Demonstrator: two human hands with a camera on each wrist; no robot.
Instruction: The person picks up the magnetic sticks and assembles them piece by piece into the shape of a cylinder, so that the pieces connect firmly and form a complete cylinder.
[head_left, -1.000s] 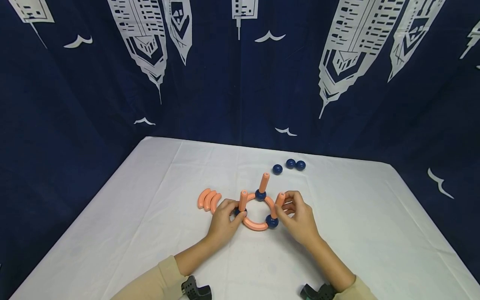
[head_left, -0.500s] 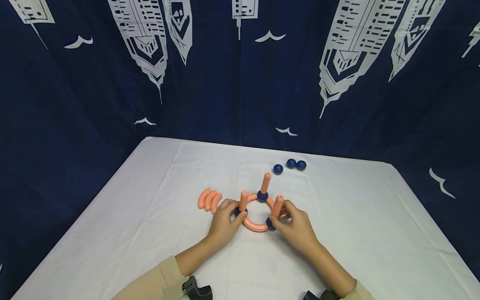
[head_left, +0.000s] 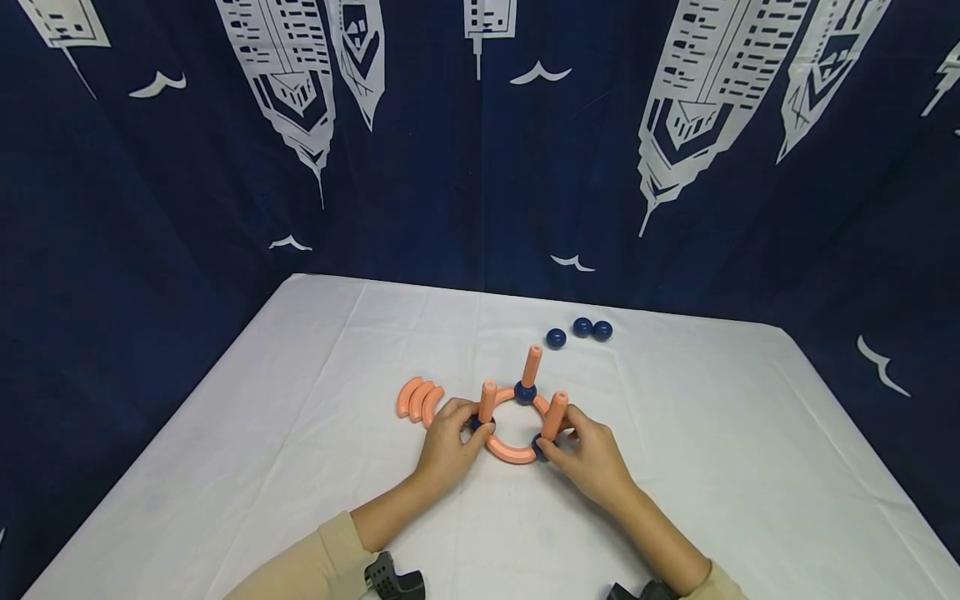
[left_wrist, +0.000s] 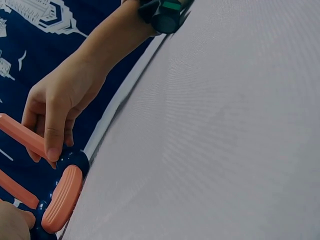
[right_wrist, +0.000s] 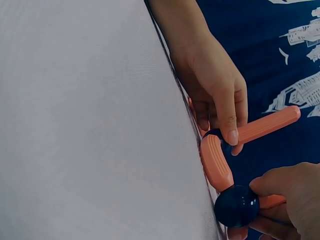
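A ring of curved orange pieces (head_left: 512,453) joined by dark blue balls lies on the table. From the far ball (head_left: 525,392) an orange rod (head_left: 532,367) stands up; a left rod (head_left: 487,402) and a right rod (head_left: 555,415) rise from the other balls. My left hand (head_left: 448,446) pinches the left ball (right_wrist: 218,134) between thumb and fingers, at the foot of its rod. My right hand (head_left: 597,462) pinches the right ball (right_wrist: 237,206) at the base of the right rod, which leans slightly right. Fingers partly hide both balls in the head view.
Several loose curved orange pieces (head_left: 420,400) lie left of the ring. Three blue balls (head_left: 582,327) rest toward the table's back edge. A white cloth covers the table (head_left: 337,467), and a navy curtain (head_left: 450,183) with white building prints hangs behind it.
My right hand has slid down the right rod to the ball at its base. The ring's far side has shifted slightly right. My left hand stays in place.
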